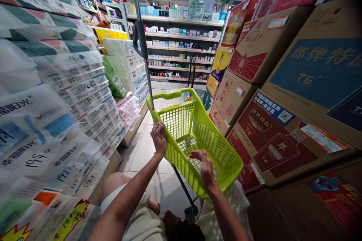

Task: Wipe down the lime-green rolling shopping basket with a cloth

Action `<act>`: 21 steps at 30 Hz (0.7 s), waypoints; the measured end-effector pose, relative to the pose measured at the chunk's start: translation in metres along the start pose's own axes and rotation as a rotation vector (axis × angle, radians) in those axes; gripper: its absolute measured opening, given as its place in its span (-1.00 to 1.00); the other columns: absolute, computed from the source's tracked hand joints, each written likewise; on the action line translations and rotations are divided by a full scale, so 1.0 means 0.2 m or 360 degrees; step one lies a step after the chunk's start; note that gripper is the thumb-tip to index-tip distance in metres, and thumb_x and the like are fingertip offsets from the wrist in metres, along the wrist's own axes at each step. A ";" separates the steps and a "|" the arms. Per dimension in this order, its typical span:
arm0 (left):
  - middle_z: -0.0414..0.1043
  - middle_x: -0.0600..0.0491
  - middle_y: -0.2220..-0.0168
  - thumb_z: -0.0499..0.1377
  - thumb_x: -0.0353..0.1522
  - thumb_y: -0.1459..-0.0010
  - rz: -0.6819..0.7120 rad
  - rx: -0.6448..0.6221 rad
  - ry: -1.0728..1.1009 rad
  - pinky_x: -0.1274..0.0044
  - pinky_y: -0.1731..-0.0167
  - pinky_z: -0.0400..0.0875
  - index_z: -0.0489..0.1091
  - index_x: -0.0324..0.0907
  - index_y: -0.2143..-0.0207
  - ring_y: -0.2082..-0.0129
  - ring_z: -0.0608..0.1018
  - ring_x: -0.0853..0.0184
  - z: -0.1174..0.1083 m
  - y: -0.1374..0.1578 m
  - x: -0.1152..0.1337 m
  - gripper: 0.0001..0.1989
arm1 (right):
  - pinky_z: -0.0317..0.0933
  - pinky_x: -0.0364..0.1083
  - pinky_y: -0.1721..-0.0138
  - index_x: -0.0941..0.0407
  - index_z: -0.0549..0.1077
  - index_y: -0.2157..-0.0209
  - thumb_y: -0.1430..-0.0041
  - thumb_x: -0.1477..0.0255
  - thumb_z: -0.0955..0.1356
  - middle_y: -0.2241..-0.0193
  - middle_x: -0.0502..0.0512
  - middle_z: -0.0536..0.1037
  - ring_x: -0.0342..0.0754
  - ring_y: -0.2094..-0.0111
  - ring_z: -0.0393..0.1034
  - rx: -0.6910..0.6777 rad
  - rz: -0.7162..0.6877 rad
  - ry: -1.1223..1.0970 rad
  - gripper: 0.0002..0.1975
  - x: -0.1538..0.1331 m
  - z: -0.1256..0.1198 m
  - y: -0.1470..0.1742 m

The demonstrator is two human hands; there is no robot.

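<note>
The lime-green shopping-trolley basket [215, 141] slants from near right to far left, left hand [159, 142] clutching a pinkish cloth [160, 127] at its left rim, right hand [207, 169] loosely spread over its near end.

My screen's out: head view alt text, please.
The left hand holds what looks like a cloth at the rim of a green basket; the right hand, fingers bent, is over it. Wrapped packs stand left, cartons right, stocked shelves ahead.

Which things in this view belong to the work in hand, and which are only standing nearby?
In use:
- green basket cart
- crumpled cloth, apparently, in the left hand at the basket's side
- right hand, apparently empty

Only nearby:
- stacked cartons
- wrapped packs
- shelves of goods
</note>
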State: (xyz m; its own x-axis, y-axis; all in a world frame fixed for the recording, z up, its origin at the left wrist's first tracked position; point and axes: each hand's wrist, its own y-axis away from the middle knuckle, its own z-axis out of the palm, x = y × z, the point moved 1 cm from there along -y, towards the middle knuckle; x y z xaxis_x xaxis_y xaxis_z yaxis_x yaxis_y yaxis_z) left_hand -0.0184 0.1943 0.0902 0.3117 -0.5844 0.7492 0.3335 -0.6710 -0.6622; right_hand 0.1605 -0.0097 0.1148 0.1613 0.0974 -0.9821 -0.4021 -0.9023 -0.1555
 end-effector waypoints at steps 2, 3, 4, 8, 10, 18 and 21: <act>0.44 -0.14 -0.03 0.13 -0.36 -0.32 -0.0074 0.0124 -0.0096 0.22 -0.17 0.35 0.37 -0.13 -0.06 -0.07 0.47 0.10 0.01 -0.01 -0.04 -0.73 | 0.35 0.10 -0.05 0.07 0.61 0.21 -0.37 -0.22 0.00 0.28 0.16 0.70 0.10 0.16 0.60 -0.0015 -0.0004 0.0022 -0.18 0.01 0.00 0.00; 0.44 -0.14 -0.01 0.12 -0.40 -0.30 -0.0097 0.0155 -0.0168 0.21 -0.16 0.35 0.38 -0.13 -0.03 -0.07 0.46 0.09 0.00 -0.02 -0.06 -0.74 | 0.35 0.10 -0.05 0.07 0.61 0.21 -0.38 -0.22 0.00 0.27 0.16 0.70 0.10 0.16 0.60 -0.0014 -0.0010 0.0024 -0.18 0.00 -0.01 0.00; 0.43 -0.14 0.01 0.11 -0.44 -0.27 -0.0110 0.0158 -0.0239 0.21 -0.15 0.35 0.40 -0.12 0.01 -0.06 0.45 0.08 -0.01 -0.03 -0.09 -0.75 | 0.36 0.10 -0.05 0.07 0.61 0.20 -0.38 -0.21 -0.01 0.27 0.17 0.70 0.10 0.15 0.59 -0.0013 -0.0015 0.0023 -0.18 0.00 -0.01 0.00; 0.36 -0.12 0.11 0.09 -0.50 -0.16 0.0041 -0.0177 -0.0371 0.21 -0.05 0.42 0.44 -0.11 0.13 0.03 0.42 0.06 -0.08 -0.03 -0.13 -0.74 | 0.35 0.09 -0.06 0.07 0.60 0.19 -0.41 -0.19 -0.02 0.25 0.16 0.70 0.09 0.13 0.59 0.0015 -0.0024 0.0033 -0.20 -0.01 -0.01 0.01; 0.32 -0.11 0.12 0.11 -0.51 -0.13 0.0163 -0.0343 -0.0405 0.20 -0.03 0.43 0.46 -0.10 0.12 0.05 0.41 0.05 -0.10 -0.04 -0.12 -0.70 | 0.35 0.09 -0.06 0.07 0.60 0.19 -0.41 -0.18 -0.01 0.26 0.15 0.69 0.08 0.13 0.59 -0.0007 -0.0025 0.0044 -0.20 -0.01 -0.01 0.01; 0.26 -0.11 0.12 0.11 -0.50 -0.15 0.0152 -0.0428 -0.0483 0.24 0.05 0.47 0.45 -0.13 0.17 0.09 0.42 0.08 -0.10 -0.04 -0.06 -0.77 | 0.35 0.09 -0.06 0.08 0.60 0.18 -0.40 -0.19 -0.02 0.24 0.17 0.70 0.08 0.14 0.59 -0.0016 -0.0028 0.0058 -0.19 -0.03 0.01 0.00; 0.30 -0.09 0.12 0.12 -0.51 -0.13 0.0233 -0.0617 -0.0391 0.24 -0.01 0.47 0.45 -0.10 0.16 0.03 0.41 0.08 -0.10 0.01 -0.05 -0.75 | 0.35 0.09 -0.06 0.08 0.59 0.20 -0.39 -0.20 -0.02 0.26 0.17 0.70 0.08 0.15 0.59 -0.0011 -0.0014 0.0055 -0.19 -0.03 -0.01 0.00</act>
State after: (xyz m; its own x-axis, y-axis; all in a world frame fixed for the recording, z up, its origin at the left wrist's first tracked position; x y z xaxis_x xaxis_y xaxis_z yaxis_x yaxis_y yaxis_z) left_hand -0.0390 0.1893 0.0825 0.5474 -0.5915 0.5919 -0.0714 -0.7378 -0.6713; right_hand 0.1604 -0.0110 0.1214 0.1959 0.0906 -0.9764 -0.3942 -0.9044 -0.1630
